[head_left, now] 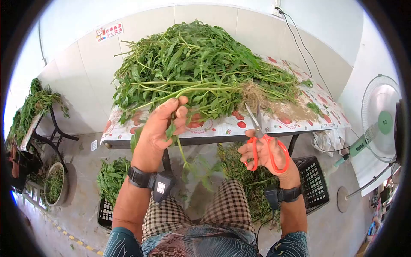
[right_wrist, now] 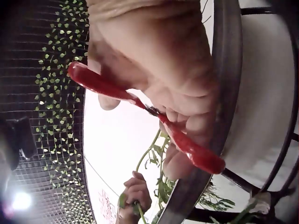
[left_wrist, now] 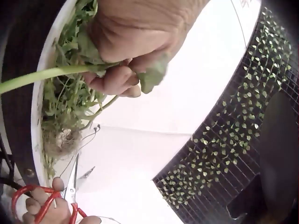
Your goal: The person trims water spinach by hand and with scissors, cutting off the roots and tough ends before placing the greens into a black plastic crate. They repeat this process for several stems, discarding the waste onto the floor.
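Greens (head_left: 113,179) in black crate (head_left: 105,213) and tub (head_left: 64,192).

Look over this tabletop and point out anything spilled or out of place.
Brown, soil-like dirt is scattered over the patterned tablecloth, right of the tangled roots; it looks odd against the pale cloth, though it may have come off roots. A small sprig lies apart from the big green pile.

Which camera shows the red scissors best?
The head view: it shows the scissors nearly whole, with blades parted and both handles clear. The left wrist view has blades and handles too, but low in a corner. The right wrist view has the handles close up, but the blades can't be made out.
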`<action>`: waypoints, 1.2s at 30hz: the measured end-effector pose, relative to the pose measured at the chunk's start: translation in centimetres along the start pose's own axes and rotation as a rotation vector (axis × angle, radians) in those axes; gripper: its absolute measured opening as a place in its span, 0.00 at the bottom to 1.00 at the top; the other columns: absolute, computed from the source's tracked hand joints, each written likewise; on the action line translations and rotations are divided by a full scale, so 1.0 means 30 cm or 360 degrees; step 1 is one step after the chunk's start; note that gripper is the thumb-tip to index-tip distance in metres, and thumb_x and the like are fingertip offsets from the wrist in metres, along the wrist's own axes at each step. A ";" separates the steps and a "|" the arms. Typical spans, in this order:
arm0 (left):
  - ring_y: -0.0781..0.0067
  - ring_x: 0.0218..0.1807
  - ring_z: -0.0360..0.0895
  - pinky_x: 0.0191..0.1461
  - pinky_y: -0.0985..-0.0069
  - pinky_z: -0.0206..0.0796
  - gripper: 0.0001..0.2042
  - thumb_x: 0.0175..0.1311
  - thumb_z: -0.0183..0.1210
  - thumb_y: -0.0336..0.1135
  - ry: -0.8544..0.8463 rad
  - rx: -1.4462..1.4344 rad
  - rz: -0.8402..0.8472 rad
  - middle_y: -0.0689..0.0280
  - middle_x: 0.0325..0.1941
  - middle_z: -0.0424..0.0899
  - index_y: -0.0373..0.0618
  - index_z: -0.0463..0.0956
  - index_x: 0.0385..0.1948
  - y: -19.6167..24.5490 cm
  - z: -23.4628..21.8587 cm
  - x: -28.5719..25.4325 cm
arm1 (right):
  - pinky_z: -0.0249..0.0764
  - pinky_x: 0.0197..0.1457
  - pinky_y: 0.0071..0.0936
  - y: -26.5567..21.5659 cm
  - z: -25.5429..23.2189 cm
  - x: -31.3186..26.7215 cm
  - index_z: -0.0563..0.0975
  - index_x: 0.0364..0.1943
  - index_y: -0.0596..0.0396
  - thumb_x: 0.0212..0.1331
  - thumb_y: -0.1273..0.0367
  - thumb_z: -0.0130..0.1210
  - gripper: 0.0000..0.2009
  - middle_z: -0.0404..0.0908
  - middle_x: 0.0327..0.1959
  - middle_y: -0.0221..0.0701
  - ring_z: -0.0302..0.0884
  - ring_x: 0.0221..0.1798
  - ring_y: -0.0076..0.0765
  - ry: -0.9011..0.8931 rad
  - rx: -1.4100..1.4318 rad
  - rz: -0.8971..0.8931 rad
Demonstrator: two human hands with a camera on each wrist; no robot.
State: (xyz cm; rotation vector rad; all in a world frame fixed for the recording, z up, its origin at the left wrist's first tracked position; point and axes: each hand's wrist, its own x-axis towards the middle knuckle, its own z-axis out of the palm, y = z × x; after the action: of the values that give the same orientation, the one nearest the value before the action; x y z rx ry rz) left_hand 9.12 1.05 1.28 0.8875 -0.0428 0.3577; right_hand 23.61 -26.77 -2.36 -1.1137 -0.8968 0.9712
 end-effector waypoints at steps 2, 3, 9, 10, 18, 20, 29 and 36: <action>0.86 0.20 0.66 0.19 0.87 0.56 0.10 0.65 0.51 0.40 0.0013 0.0021 -0.0035 0.75 0.23 0.74 0.43 0.73 0.39 0.022 -0.006 -0.021 | 0.75 0.43 0.35 -0.002 0.024 0.018 0.59 0.61 0.52 0.52 0.35 0.41 0.41 0.74 0.47 0.43 0.76 0.44 0.38 0.0081 -0.0060 0.0073; 0.86 0.20 0.66 0.18 0.87 0.56 0.11 0.65 0.51 0.40 0.0009 0.0060 -0.0029 0.75 0.23 0.74 0.44 0.74 0.38 0.033 -0.010 -0.029 | 0.74 0.42 0.34 0.004 0.034 0.025 0.60 0.61 0.53 0.56 0.38 0.39 0.38 0.76 0.45 0.41 0.76 0.42 0.36 0.0124 0.0000 0.0064; 0.86 0.19 0.60 0.18 0.89 0.51 0.12 0.66 0.50 0.42 0.0009 0.0764 0.0107 0.72 0.21 0.73 0.43 0.74 0.37 0.028 -0.004 -0.067 | 0.74 0.42 0.32 0.023 0.050 0.069 0.58 0.62 0.54 0.61 0.41 0.35 0.36 0.77 0.44 0.38 0.77 0.39 0.35 0.0063 -0.0079 0.0057; 0.87 0.19 0.59 0.19 0.89 0.51 0.12 0.66 0.50 0.42 -0.0001 0.0859 0.0110 0.73 0.21 0.72 0.43 0.74 0.37 0.021 -0.005 -0.071 | 0.74 0.42 0.32 0.031 0.049 0.072 0.59 0.62 0.55 0.61 0.40 0.35 0.36 0.77 0.44 0.38 0.77 0.38 0.35 0.0057 -0.0087 0.0077; 0.86 0.20 0.63 0.22 0.87 0.57 0.12 0.65 0.51 0.42 0.0035 0.0891 0.0156 0.74 0.21 0.73 0.43 0.75 0.36 -0.005 -0.037 -0.108 | 0.75 0.40 0.30 0.059 0.060 0.086 0.60 0.61 0.57 0.60 0.40 0.36 0.36 0.78 0.41 0.38 0.77 0.36 0.32 0.0044 -0.0066 0.0101; 0.85 0.21 0.64 0.24 0.86 0.59 0.12 0.65 0.52 0.42 0.0007 0.0969 0.0193 0.73 0.21 0.74 0.43 0.76 0.36 -0.015 -0.048 -0.123 | 0.75 0.38 0.30 0.061 0.062 0.087 0.60 0.61 0.55 0.61 0.41 0.34 0.35 0.78 0.41 0.40 0.77 0.35 0.32 0.0097 -0.0089 0.0073; 0.84 0.25 0.71 0.31 0.83 0.66 0.10 0.64 0.52 0.35 0.0068 0.1874 0.0347 0.70 0.23 0.76 0.37 0.76 0.36 -0.075 -0.040 -0.208 | 0.75 0.40 0.30 0.075 0.060 0.078 0.63 0.59 0.57 0.62 0.43 0.37 0.33 0.78 0.41 0.38 0.77 0.35 0.30 0.0197 -0.0100 0.0104; 0.80 0.25 0.74 0.30 0.80 0.70 0.10 0.65 0.50 0.33 0.0102 0.1280 0.0044 0.67 0.26 0.78 0.36 0.74 0.38 -0.100 -0.049 -0.224 | 0.73 0.34 0.27 0.095 0.091 0.014 0.65 0.57 0.59 0.56 0.41 0.47 0.36 0.78 0.37 0.37 0.76 0.32 0.29 -0.0152 -0.0193 0.0265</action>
State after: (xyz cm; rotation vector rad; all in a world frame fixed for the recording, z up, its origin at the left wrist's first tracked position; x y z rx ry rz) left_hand 3.60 -1.49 -3.12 1.6697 0.1597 0.4357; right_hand 20.73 -25.12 -4.53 -1.2692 -0.9618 1.1259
